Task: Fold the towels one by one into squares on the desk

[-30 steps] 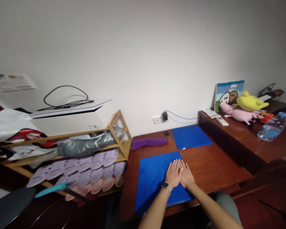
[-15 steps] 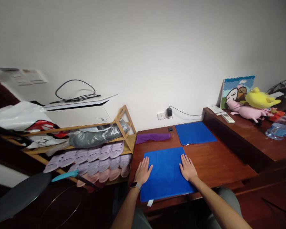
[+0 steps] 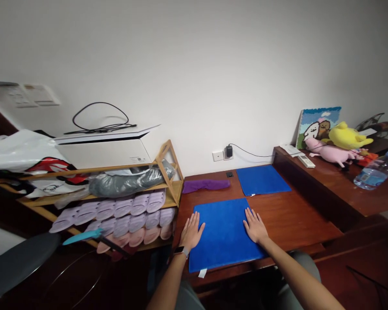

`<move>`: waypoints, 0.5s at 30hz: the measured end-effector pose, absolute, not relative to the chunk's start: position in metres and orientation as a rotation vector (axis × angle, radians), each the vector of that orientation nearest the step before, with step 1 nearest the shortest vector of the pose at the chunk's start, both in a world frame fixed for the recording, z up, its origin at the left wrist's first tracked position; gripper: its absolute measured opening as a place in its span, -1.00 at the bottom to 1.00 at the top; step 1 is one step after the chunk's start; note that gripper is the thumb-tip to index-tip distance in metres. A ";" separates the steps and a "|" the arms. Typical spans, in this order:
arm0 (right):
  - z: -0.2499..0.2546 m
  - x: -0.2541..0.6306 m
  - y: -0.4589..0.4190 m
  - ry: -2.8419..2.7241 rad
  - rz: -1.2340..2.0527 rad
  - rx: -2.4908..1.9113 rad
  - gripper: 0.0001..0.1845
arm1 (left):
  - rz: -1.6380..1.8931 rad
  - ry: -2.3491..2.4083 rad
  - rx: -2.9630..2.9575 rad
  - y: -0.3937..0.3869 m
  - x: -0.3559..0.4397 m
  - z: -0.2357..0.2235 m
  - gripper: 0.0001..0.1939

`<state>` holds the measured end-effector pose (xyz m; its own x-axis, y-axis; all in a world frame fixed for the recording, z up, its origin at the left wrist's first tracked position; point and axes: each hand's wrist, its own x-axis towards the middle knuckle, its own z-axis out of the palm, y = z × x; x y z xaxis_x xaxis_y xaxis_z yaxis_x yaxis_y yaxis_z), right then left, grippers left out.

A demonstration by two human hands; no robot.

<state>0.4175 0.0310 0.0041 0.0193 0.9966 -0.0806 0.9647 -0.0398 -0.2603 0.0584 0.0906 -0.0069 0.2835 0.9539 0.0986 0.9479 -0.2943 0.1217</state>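
A blue cloth [image 3: 224,234] lies spread flat on the brown wooden desk [image 3: 287,221], its white tag hanging at the near left corner. On its left edge rests my left hand [image 3: 192,231], palm down with the fingers stretched out and a watch on the wrist. My right hand [image 3: 255,226] lies flat across the right edge, fingers also extended. Neither hand grips anything. Farther back on the desk are a second blue cloth [image 3: 261,180], laid flat, and a bunched purple cloth [image 3: 206,185].
Left of the desk stands a wooden rack [image 3: 171,196] with several lilac slippers [image 3: 123,207] and a white box [image 3: 103,154]. To the right, a raised ledge holds a water bottle [image 3: 377,172], plush toys [image 3: 333,153] and a remote control [image 3: 306,161]. A charger [image 3: 229,150] is plugged into the wall.
The view has shifted slightly. Both hands stay flat on the edges of the blue cloth, and the cloths keep their places on the desk.
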 end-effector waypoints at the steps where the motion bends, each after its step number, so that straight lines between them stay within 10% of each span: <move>1: 0.005 0.417 0.031 -2.079 0.367 -2.145 -0.23 | 0.220 1.854 2.490 0.091 0.059 -0.005 -0.22; 15: -0.003 0.420 0.034 -2.157 0.338 -2.124 -0.27 | 0.391 1.283 2.703 0.069 0.288 -0.001 -0.33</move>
<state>0.4200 0.0339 -0.0034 -0.0251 0.9959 -0.0863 0.9747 0.0052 -0.2234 0.2877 0.0687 -0.0010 0.6062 0.7750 0.1783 0.7429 -0.6319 0.2208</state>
